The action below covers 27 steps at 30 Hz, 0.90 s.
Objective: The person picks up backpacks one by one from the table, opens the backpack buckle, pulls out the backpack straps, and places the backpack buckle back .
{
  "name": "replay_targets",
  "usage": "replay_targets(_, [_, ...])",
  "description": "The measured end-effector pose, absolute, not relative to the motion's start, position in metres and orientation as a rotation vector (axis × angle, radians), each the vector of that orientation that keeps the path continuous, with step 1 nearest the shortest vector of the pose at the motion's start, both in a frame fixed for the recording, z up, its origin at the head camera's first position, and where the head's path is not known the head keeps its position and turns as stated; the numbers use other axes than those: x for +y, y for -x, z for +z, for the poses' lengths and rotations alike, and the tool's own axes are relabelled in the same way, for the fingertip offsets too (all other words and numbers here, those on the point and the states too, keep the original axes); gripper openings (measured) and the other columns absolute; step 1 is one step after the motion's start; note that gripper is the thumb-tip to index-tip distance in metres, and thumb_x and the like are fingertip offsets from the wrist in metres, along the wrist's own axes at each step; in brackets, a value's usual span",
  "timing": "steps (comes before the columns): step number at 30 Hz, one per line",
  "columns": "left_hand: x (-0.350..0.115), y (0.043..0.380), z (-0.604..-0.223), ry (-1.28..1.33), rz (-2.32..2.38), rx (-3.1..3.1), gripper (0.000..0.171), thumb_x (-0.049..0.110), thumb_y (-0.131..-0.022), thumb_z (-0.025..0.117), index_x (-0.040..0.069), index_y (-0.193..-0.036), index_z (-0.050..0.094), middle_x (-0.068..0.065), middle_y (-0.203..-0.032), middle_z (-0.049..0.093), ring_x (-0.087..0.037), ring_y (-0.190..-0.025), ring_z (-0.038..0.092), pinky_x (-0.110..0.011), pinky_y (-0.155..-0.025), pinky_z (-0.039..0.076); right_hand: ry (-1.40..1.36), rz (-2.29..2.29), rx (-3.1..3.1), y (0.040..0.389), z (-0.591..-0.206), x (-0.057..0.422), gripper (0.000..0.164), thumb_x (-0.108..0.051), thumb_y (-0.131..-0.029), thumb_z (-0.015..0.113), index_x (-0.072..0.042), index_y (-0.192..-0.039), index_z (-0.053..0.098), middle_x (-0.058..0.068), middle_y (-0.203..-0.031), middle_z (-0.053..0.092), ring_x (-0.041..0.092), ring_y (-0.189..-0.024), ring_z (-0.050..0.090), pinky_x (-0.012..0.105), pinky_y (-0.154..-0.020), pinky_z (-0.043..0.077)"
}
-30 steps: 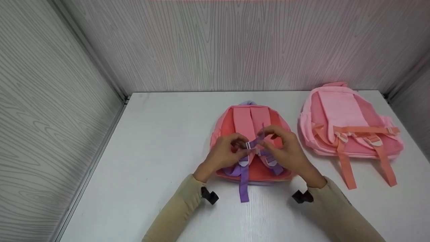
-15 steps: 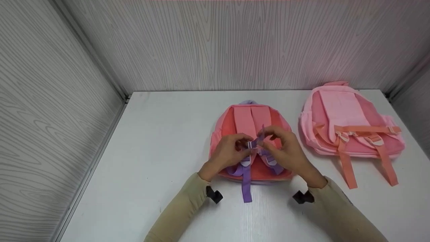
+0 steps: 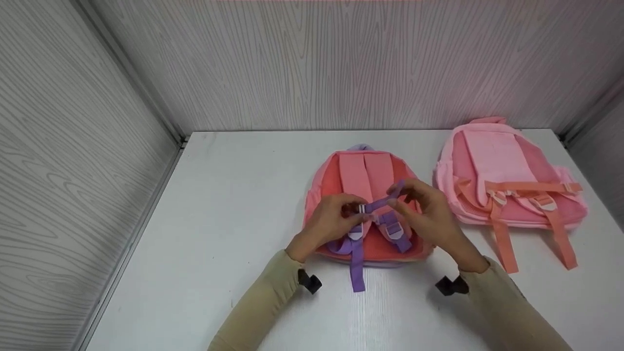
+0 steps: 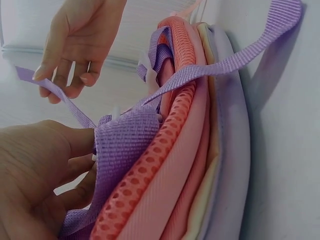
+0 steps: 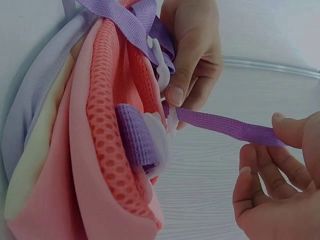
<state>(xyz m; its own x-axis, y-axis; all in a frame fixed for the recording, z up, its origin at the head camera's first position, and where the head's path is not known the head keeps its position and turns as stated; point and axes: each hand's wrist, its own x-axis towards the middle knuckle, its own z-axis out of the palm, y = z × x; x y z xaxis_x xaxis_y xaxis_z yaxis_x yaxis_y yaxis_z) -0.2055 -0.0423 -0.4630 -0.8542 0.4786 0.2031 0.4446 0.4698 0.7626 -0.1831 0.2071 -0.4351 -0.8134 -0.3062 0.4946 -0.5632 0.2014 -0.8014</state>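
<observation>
A coral-pink backpack lies back side up on the white table, its two shoulder straps facing up. My left hand pinches a small white buckle over the middle of the bag. From that buckle a purple webbing strap runs taut to my right hand, which pinches it between thumb and fingers near its free end. Two white strap adjusters with purple webbing lie on the lower part of the bag. One purple strap tail hangs over the bag's front edge onto the table.
A second, lighter pink backpack with orange straps lies at the right, close to my right forearm. Grey wood-grain panels stand behind the table and on both sides.
My right hand has moved to the right, drawing the purple strap out longer from the buckle. The left hand moved slightly right at first, then stayed with the buckle.
</observation>
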Motion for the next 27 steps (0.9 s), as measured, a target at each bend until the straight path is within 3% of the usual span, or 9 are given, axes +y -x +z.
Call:
replay_targets(10, [-0.042, 0.205, -0.463, -0.831, 1.329, 2.696, 0.029, 0.027, -0.098, 0.08, 0.014, -0.124, 0.078, 0.0, -0.105, 0.073, -0.013, -0.094, 0.062, -0.026, -0.086, 0.053, -0.743, 1.806, -2.219, 0.181, -0.433, 0.229, 0.024, 0.013, -0.097, 0.067, 0.006, -0.119, 0.072, 0.019, -0.11, 0.072, 0.024, -0.097, 0.071, 0.024, -0.091, 0.06])
replay_targets(14, [-0.042, 0.205, -0.463, -0.854, 1.287, 2.726, 0.029, 0.027, -0.098, 0.08, 0.014, -0.124, 0.078, 0.0, -0.107, 0.073, -0.013, -0.096, 0.062, -0.027, -0.087, 0.053, -0.655, 1.928, -2.222, 0.18, -0.432, 0.238, 0.022, 0.009, -0.099, 0.068, 0.009, -0.121, 0.07, 0.017, -0.109, 0.072, 0.027, -0.097, 0.073, 0.027, -0.088, 0.062])
replay_targets(19, [-0.043, 0.204, -0.461, -0.88, 1.223, 2.774, 0.032, 0.029, -0.098, 0.08, 0.015, -0.127, 0.078, 0.0, -0.11, 0.074, -0.014, -0.099, 0.062, -0.028, -0.091, 0.054, -0.5, 1.996, -2.301, 0.177, -0.433, 0.247, 0.027, 0.0, -0.101, 0.07, 0.009, -0.126, 0.067, 0.011, -0.113, 0.072, 0.02, -0.101, 0.073, 0.026, -0.092, 0.061])
replay_targets(27, [-0.045, 0.204, -0.454, -0.925, 1.146, 2.819, 0.032, 0.03, -0.098, 0.08, 0.015, -0.126, 0.079, -0.001, -0.113, 0.073, -0.018, -0.101, 0.064, -0.03, -0.09, 0.054, -0.284, 1.967, -2.449, 0.172, -0.435, 0.257, 0.035, -0.014, -0.105, 0.07, 0.005, -0.134, 0.068, 0.002, -0.115, 0.072, 0.017, -0.1, 0.075, 0.025, -0.091, 0.061])
